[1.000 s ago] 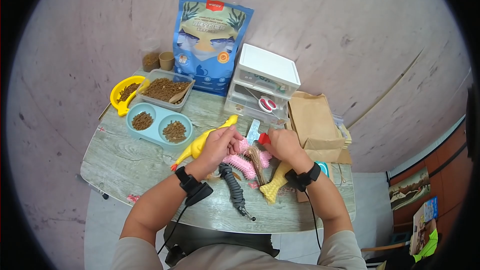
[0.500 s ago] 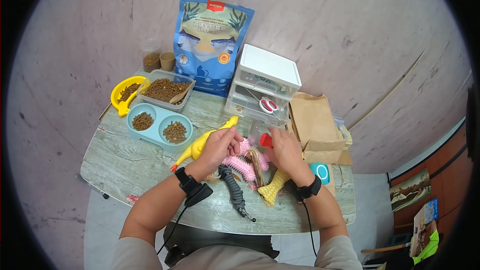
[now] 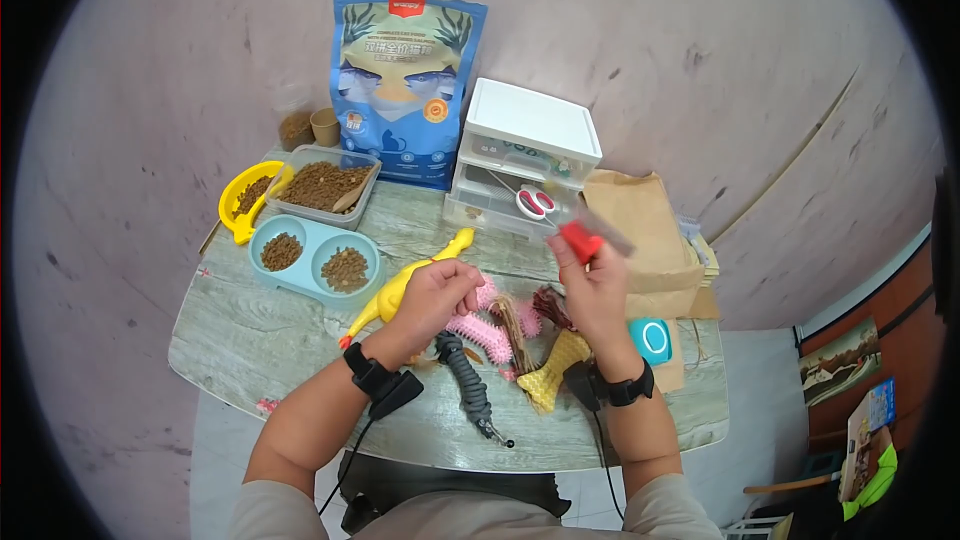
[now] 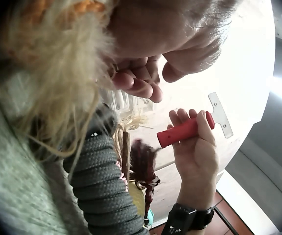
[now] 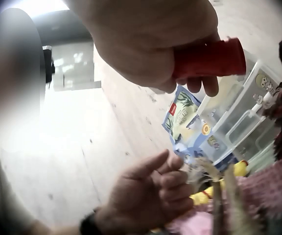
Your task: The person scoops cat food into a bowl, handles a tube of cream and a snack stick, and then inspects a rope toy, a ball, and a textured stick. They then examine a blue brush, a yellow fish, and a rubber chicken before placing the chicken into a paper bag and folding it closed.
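In the head view my right hand (image 3: 600, 290) grips a red-handled tool (image 3: 580, 239) up in front of the drawer unit. The left wrist view shows its red cylindrical handle (image 4: 182, 132) across the palm, with a flat metal crosspiece (image 4: 221, 115) bearing two screws. My left hand (image 3: 436, 295) holds nothing, its fingers loosely curled over the toys. Beneath and around it are a yellow rubber chicken (image 3: 400, 288), a pink spiky toy (image 3: 482, 338), a coiled grey rope (image 3: 464, 380) and a bundle of sticks (image 3: 512, 328). Near my right wrist lies a yellow bone-shaped toy (image 3: 550, 375).
Left of the toys stand a blue double bowl (image 3: 312, 285) of kibble, a clear tub (image 3: 362, 195) and a yellow scoop (image 3: 240, 230). A pet food bag (image 3: 405, 90) and clear drawers (image 3: 530, 120) with scissors (image 3: 535, 203) are behind. Paper bags (image 3: 645, 230) and a teal item (image 3: 651, 337) lie right.
My right hand has lifted the red-handled tool up and to the right, away from the toys, turning its head upward. The left hand stays about where it was; the head view has shifted slightly.
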Demonstrator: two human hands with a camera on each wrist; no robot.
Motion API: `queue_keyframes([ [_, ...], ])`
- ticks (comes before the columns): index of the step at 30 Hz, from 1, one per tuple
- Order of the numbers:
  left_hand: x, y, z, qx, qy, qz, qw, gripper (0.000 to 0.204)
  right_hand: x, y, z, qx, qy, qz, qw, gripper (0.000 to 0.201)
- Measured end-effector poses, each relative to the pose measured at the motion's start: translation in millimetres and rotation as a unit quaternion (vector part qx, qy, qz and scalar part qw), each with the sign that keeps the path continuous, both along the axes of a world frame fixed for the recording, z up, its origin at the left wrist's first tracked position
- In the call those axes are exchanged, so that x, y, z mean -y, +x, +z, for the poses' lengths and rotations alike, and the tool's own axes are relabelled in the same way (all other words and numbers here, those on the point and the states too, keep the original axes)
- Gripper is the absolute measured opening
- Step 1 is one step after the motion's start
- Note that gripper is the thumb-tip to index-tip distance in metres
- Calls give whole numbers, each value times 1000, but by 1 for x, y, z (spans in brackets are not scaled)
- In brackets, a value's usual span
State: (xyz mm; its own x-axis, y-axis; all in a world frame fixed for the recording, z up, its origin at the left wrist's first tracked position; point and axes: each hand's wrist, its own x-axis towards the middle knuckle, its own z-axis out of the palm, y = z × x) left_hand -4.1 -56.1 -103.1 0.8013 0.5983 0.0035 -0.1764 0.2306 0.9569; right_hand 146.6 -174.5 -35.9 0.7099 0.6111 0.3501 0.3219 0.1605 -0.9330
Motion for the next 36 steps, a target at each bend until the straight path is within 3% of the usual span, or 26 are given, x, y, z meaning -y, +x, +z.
queue_keyframes([
  [1, 0, 0, 0, -6, 11, -1, 1000, 17, -2, 3, -4, 202, -16, 5, 979, 18],
  [2, 1, 0, 0, -11, 13, -3, 1000, 17, -3, 5, -7, 395, -32, 10, 918, 21],
  [3, 1, 0, 0, -9, 15, -15, 1000, 17, -3, 4, -10, 480, -85, -3, 873, 30],
  [4, 2, -1, 1, -9, 17, -29, 999, 20, -4, 0, -13, 473, -84, -7, 877, 30],
  [6, 12, -3, 12, -19, 31, -35, 999, 26, -5, -9, -19, 539, -134, 19, 832, 34],
  [8, 16, -4, 13, -31, 46, -42, 998, 31, -4, -15, -32, 532, -148, 26, 833, 39],
  [10, 15, -5, 6, -22, 166, -1, 986, 39, -2, -25, -37, 533, -173, 26, 828, 48],
  [12, 14, -5, 8, -12, 184, -3, 983, 39, 1, -31, -34, 515, -182, 31, 837, 52],
  [14, 15, -9, 17, -39, 90, 4, 995, 38, 3, -32, -29, 498, -176, 62, 847, 51],
  [16, 13, -8, 15, -42, 88, 19, 995, 38, 7, -34, -24, 466, -167, 72, 866, 46],
  [18, 9, -5, 12, 47, -19, 50, 997, 38, 8, -31, -21, 437, -159, 84, 881, 42],
  [20, 2, -5, 7, 62, -22, 51, 997, 38, 8, -27, -18, 297, -276, 203, 891, 38],
  [23, -2, -6, 1, 78, -32, 38, 996, 41, 7, -28, -19, 236, -284, 210, 905, 34],
  [26, 5, -2, 4, 90, -52, 17, 994, 42, 5, -31, -25, 225, -231, 184, 929, 34],
  [29, 11, -2, 10, 47, -2, 28, 999, 42, 5, -34, -22, 193, -233, 195, 933, 32],
  [31, 7, -4, 9, 49, -18, -28, 998, 41, 5, -34, -23, 196, -227, 197, 933, 33],
  [36, 7, -8, 13, 44, -58, -61, 995, 42, 6, -34, -18, 204, -239, 211, 926, 35],
])
